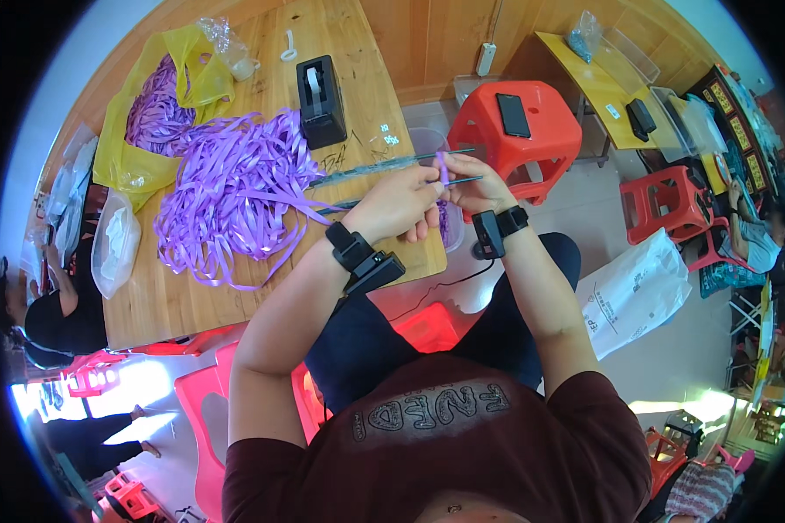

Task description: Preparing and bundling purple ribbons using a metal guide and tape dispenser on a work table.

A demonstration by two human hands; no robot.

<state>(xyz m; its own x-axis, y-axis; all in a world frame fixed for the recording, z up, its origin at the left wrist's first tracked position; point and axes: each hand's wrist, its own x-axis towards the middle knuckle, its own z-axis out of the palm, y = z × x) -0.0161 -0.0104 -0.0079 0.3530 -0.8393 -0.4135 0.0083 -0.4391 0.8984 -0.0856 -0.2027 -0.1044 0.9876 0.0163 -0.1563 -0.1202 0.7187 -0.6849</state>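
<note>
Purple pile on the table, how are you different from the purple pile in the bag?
The table pile spreads loosely over the table; the bag pile sits inside the yellow bag. The table pile shows more ribbon than the bag pile. The table pile is nearer the left hand; the bag pile is farther away. Both are purple ribbons.

The ribbon (235,196) looks like smooth satin-like plastic or cloth, glossy where its folds catch light. The desk (174,307) is smooth, grained wood with a soft sheen. Thin, crinkled, shiny plastic forms the yellow bag (113,170); the tub (124,270) is translucent plastic. The tape dispenser (325,129) looks like black plastic, the stool (545,113) smooth red plastic, the phone (514,116) glossy-faced, the shirt (532,436) matt cloth.
</note>
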